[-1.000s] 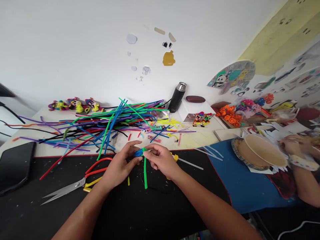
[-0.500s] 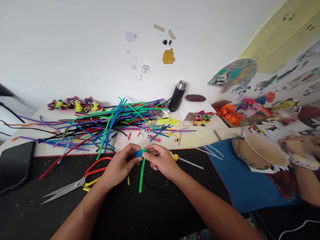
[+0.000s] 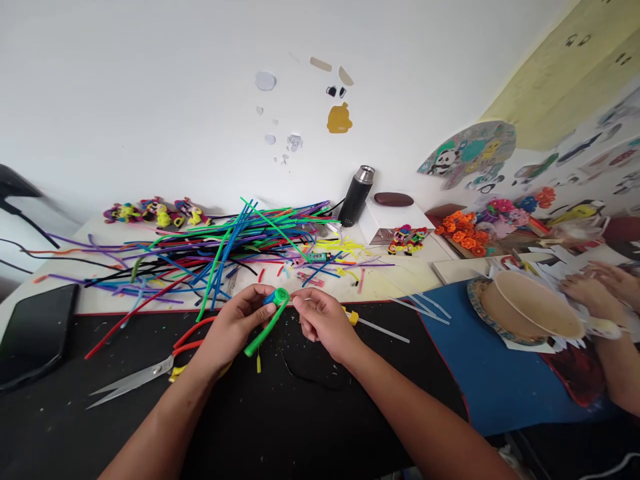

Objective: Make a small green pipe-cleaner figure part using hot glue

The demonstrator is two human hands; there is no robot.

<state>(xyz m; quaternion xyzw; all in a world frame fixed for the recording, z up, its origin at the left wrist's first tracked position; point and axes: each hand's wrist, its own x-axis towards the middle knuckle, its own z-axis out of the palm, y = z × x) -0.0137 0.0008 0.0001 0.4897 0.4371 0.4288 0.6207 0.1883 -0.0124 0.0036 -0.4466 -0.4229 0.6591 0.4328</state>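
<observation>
In the head view my left hand (image 3: 235,327) pinches a small roll of blue pipe cleaner (image 3: 270,298) between thumb and fingers. A green pipe cleaner (image 3: 267,330) is wound in a flat spiral at the roll's right end, and its loose tail slants down to the left. My right hand (image 3: 320,319) has thumb and forefinger closed at the right edge of the green spiral; the exact contact is partly hidden. Orange-handled scissors (image 3: 143,377) lie by my left forearm with blades apart. Just beyond my right hand is a yellow tool (image 3: 353,317) beside a translucent glue stick (image 3: 385,331).
A heap of coloured pipe cleaners (image 3: 225,243) covers the white table behind the black mat (image 3: 280,427). A black phone (image 3: 37,337) lies left. A black flask (image 3: 357,197) stands by the wall. At right are a bowl (image 3: 535,310) and another person's hands (image 3: 583,290).
The green-ended roll has turned so its spiral faces me, and the tail has swung from hanging down to slanting left. The right fingers have shifted to the spiral's right edge.
</observation>
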